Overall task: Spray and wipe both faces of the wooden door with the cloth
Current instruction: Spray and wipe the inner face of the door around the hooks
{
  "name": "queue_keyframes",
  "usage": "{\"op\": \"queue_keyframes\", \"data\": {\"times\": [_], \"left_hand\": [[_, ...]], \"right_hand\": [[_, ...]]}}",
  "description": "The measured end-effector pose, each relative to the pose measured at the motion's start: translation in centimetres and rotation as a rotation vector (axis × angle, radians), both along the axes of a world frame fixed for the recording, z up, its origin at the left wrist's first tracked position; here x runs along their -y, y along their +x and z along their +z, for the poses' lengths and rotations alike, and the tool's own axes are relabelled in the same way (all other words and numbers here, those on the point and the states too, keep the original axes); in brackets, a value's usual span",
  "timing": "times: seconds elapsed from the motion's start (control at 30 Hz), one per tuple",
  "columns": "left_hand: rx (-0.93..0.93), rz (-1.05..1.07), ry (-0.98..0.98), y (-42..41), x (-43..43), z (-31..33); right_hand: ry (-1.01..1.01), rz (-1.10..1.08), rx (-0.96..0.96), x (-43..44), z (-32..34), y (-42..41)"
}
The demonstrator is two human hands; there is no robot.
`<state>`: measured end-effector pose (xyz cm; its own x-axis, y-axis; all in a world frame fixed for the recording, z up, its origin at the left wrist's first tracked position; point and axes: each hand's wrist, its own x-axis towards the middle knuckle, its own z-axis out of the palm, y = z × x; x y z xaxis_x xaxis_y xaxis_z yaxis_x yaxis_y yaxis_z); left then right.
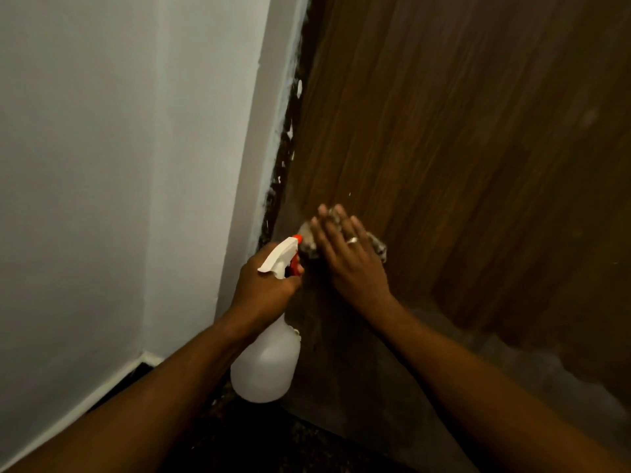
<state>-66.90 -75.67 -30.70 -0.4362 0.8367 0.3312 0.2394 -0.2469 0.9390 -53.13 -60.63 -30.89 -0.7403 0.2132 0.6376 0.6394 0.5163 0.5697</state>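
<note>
wall (102,165) far left | my left hand (263,285): forearm raised, fingers curled round neck of spray bottle (266,363), nozzle toward door | my right hand (351,261): fingers straight, slightly spread, palm flat on cloth (378,248) | cloth pressed against wooden door (461,131), low, near its left edge

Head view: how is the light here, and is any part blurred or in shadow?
Head view: dim, uneven light; the white wall is brightest, the wooden door darkens toward its right side and bottom. Head view: the right hand and the cloth under it are blurred, the spray bottle in the left hand is sharper.
</note>
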Motion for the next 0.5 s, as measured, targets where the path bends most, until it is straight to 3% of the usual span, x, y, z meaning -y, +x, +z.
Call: {"op": "queue_keyframes", "data": {"times": [0.13, 0.23, 0.37, 0.43, 0.5], "left_hand": [[-0.006, 0.032, -0.011, -1.5, 0.3, -0.4], [0.0, 0.044, -0.011, -3.0, 0.6, -1.1], [0.01, 0.069, -0.008, -4.6, 0.6, -1.9], [0.021, 0.095, -0.022, -5.1, 0.5, -2.0], [0.011, 0.11, -0.012, -5.5, 0.6, -2.2]], "right_hand": [[-0.012, 0.013, 0.315, 0.4, -2.9, 4.4], [0.019, -0.027, 0.142, 0.5, -0.1, 2.8], [-0.015, 0.002, -0.176, 0.8, 2.4, -5.8], [-0.034, 0.025, -0.167, 0.3, 1.2, -7.9], [-0.025, 0.061, 0.018, -0.1, -2.3, -7.9]]}}
